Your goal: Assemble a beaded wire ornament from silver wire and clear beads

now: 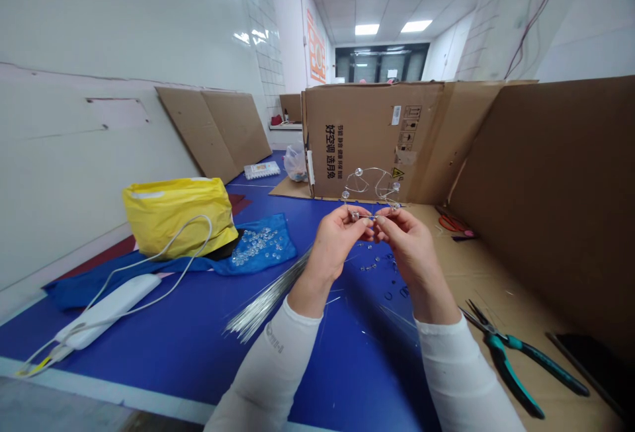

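Both hands are raised over the blue table, their fingertips nearly meeting. Between them is a thin wire frame (376,169) bent in loops, with several clear round beads on it. My left hand (337,240) pinches the frame's lower left part beside a bead (355,216). With thumb and fingers pressed together, my right hand (409,240) grips the lower wire from the other side. Below and to the left of the left wrist lies a bundle of straight silvery wires (270,300). Loose beads and small dark rings (388,296) are scattered on the table beneath the hands.
Clear beads (258,245) lie on a blue cloth (284,225) beside a yellow bag (178,217). A white power strip (109,306) with a cable is at the left. Green-handled pliers (520,346) and red-handled scissors (452,223) rest on cardboard at the right. A cardboard box (367,134) stands behind.
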The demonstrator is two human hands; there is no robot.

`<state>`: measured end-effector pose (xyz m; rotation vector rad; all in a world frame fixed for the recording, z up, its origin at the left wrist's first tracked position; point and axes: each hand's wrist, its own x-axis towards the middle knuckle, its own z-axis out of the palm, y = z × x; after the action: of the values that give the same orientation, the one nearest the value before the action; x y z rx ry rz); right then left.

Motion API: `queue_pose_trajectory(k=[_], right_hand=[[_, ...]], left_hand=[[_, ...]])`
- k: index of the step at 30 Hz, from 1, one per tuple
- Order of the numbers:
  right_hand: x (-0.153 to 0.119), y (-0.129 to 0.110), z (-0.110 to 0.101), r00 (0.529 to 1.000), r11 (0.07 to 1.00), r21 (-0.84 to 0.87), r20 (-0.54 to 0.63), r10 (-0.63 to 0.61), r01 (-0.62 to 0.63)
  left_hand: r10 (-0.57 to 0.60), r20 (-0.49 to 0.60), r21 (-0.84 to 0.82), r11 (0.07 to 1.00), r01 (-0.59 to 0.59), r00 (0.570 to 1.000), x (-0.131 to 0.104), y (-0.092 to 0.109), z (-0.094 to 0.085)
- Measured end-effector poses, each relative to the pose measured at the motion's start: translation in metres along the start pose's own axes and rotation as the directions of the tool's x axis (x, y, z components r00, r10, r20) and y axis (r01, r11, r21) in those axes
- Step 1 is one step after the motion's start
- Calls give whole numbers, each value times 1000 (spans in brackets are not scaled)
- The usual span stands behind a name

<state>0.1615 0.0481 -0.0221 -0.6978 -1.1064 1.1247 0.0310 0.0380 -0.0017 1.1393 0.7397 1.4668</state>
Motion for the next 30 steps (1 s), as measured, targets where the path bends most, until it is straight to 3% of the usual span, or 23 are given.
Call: queue_pose_trajectory(k=[16, 19, 30], right_hand=[[-9, -6, 3, 1000, 999, 44, -28, 8, -6], [-11, -10, 4, 1000, 999, 43, 8, 26, -26], [-15, -16, 5, 998, 995, -93, 47, 42, -37]], left_hand=[[59, 69, 54, 997, -63, 996, -9, 1, 1], [89, 70, 45, 995, -93, 994, -10, 1, 1], [90, 123, 158, 981, -109, 988, -16, 7, -4]])
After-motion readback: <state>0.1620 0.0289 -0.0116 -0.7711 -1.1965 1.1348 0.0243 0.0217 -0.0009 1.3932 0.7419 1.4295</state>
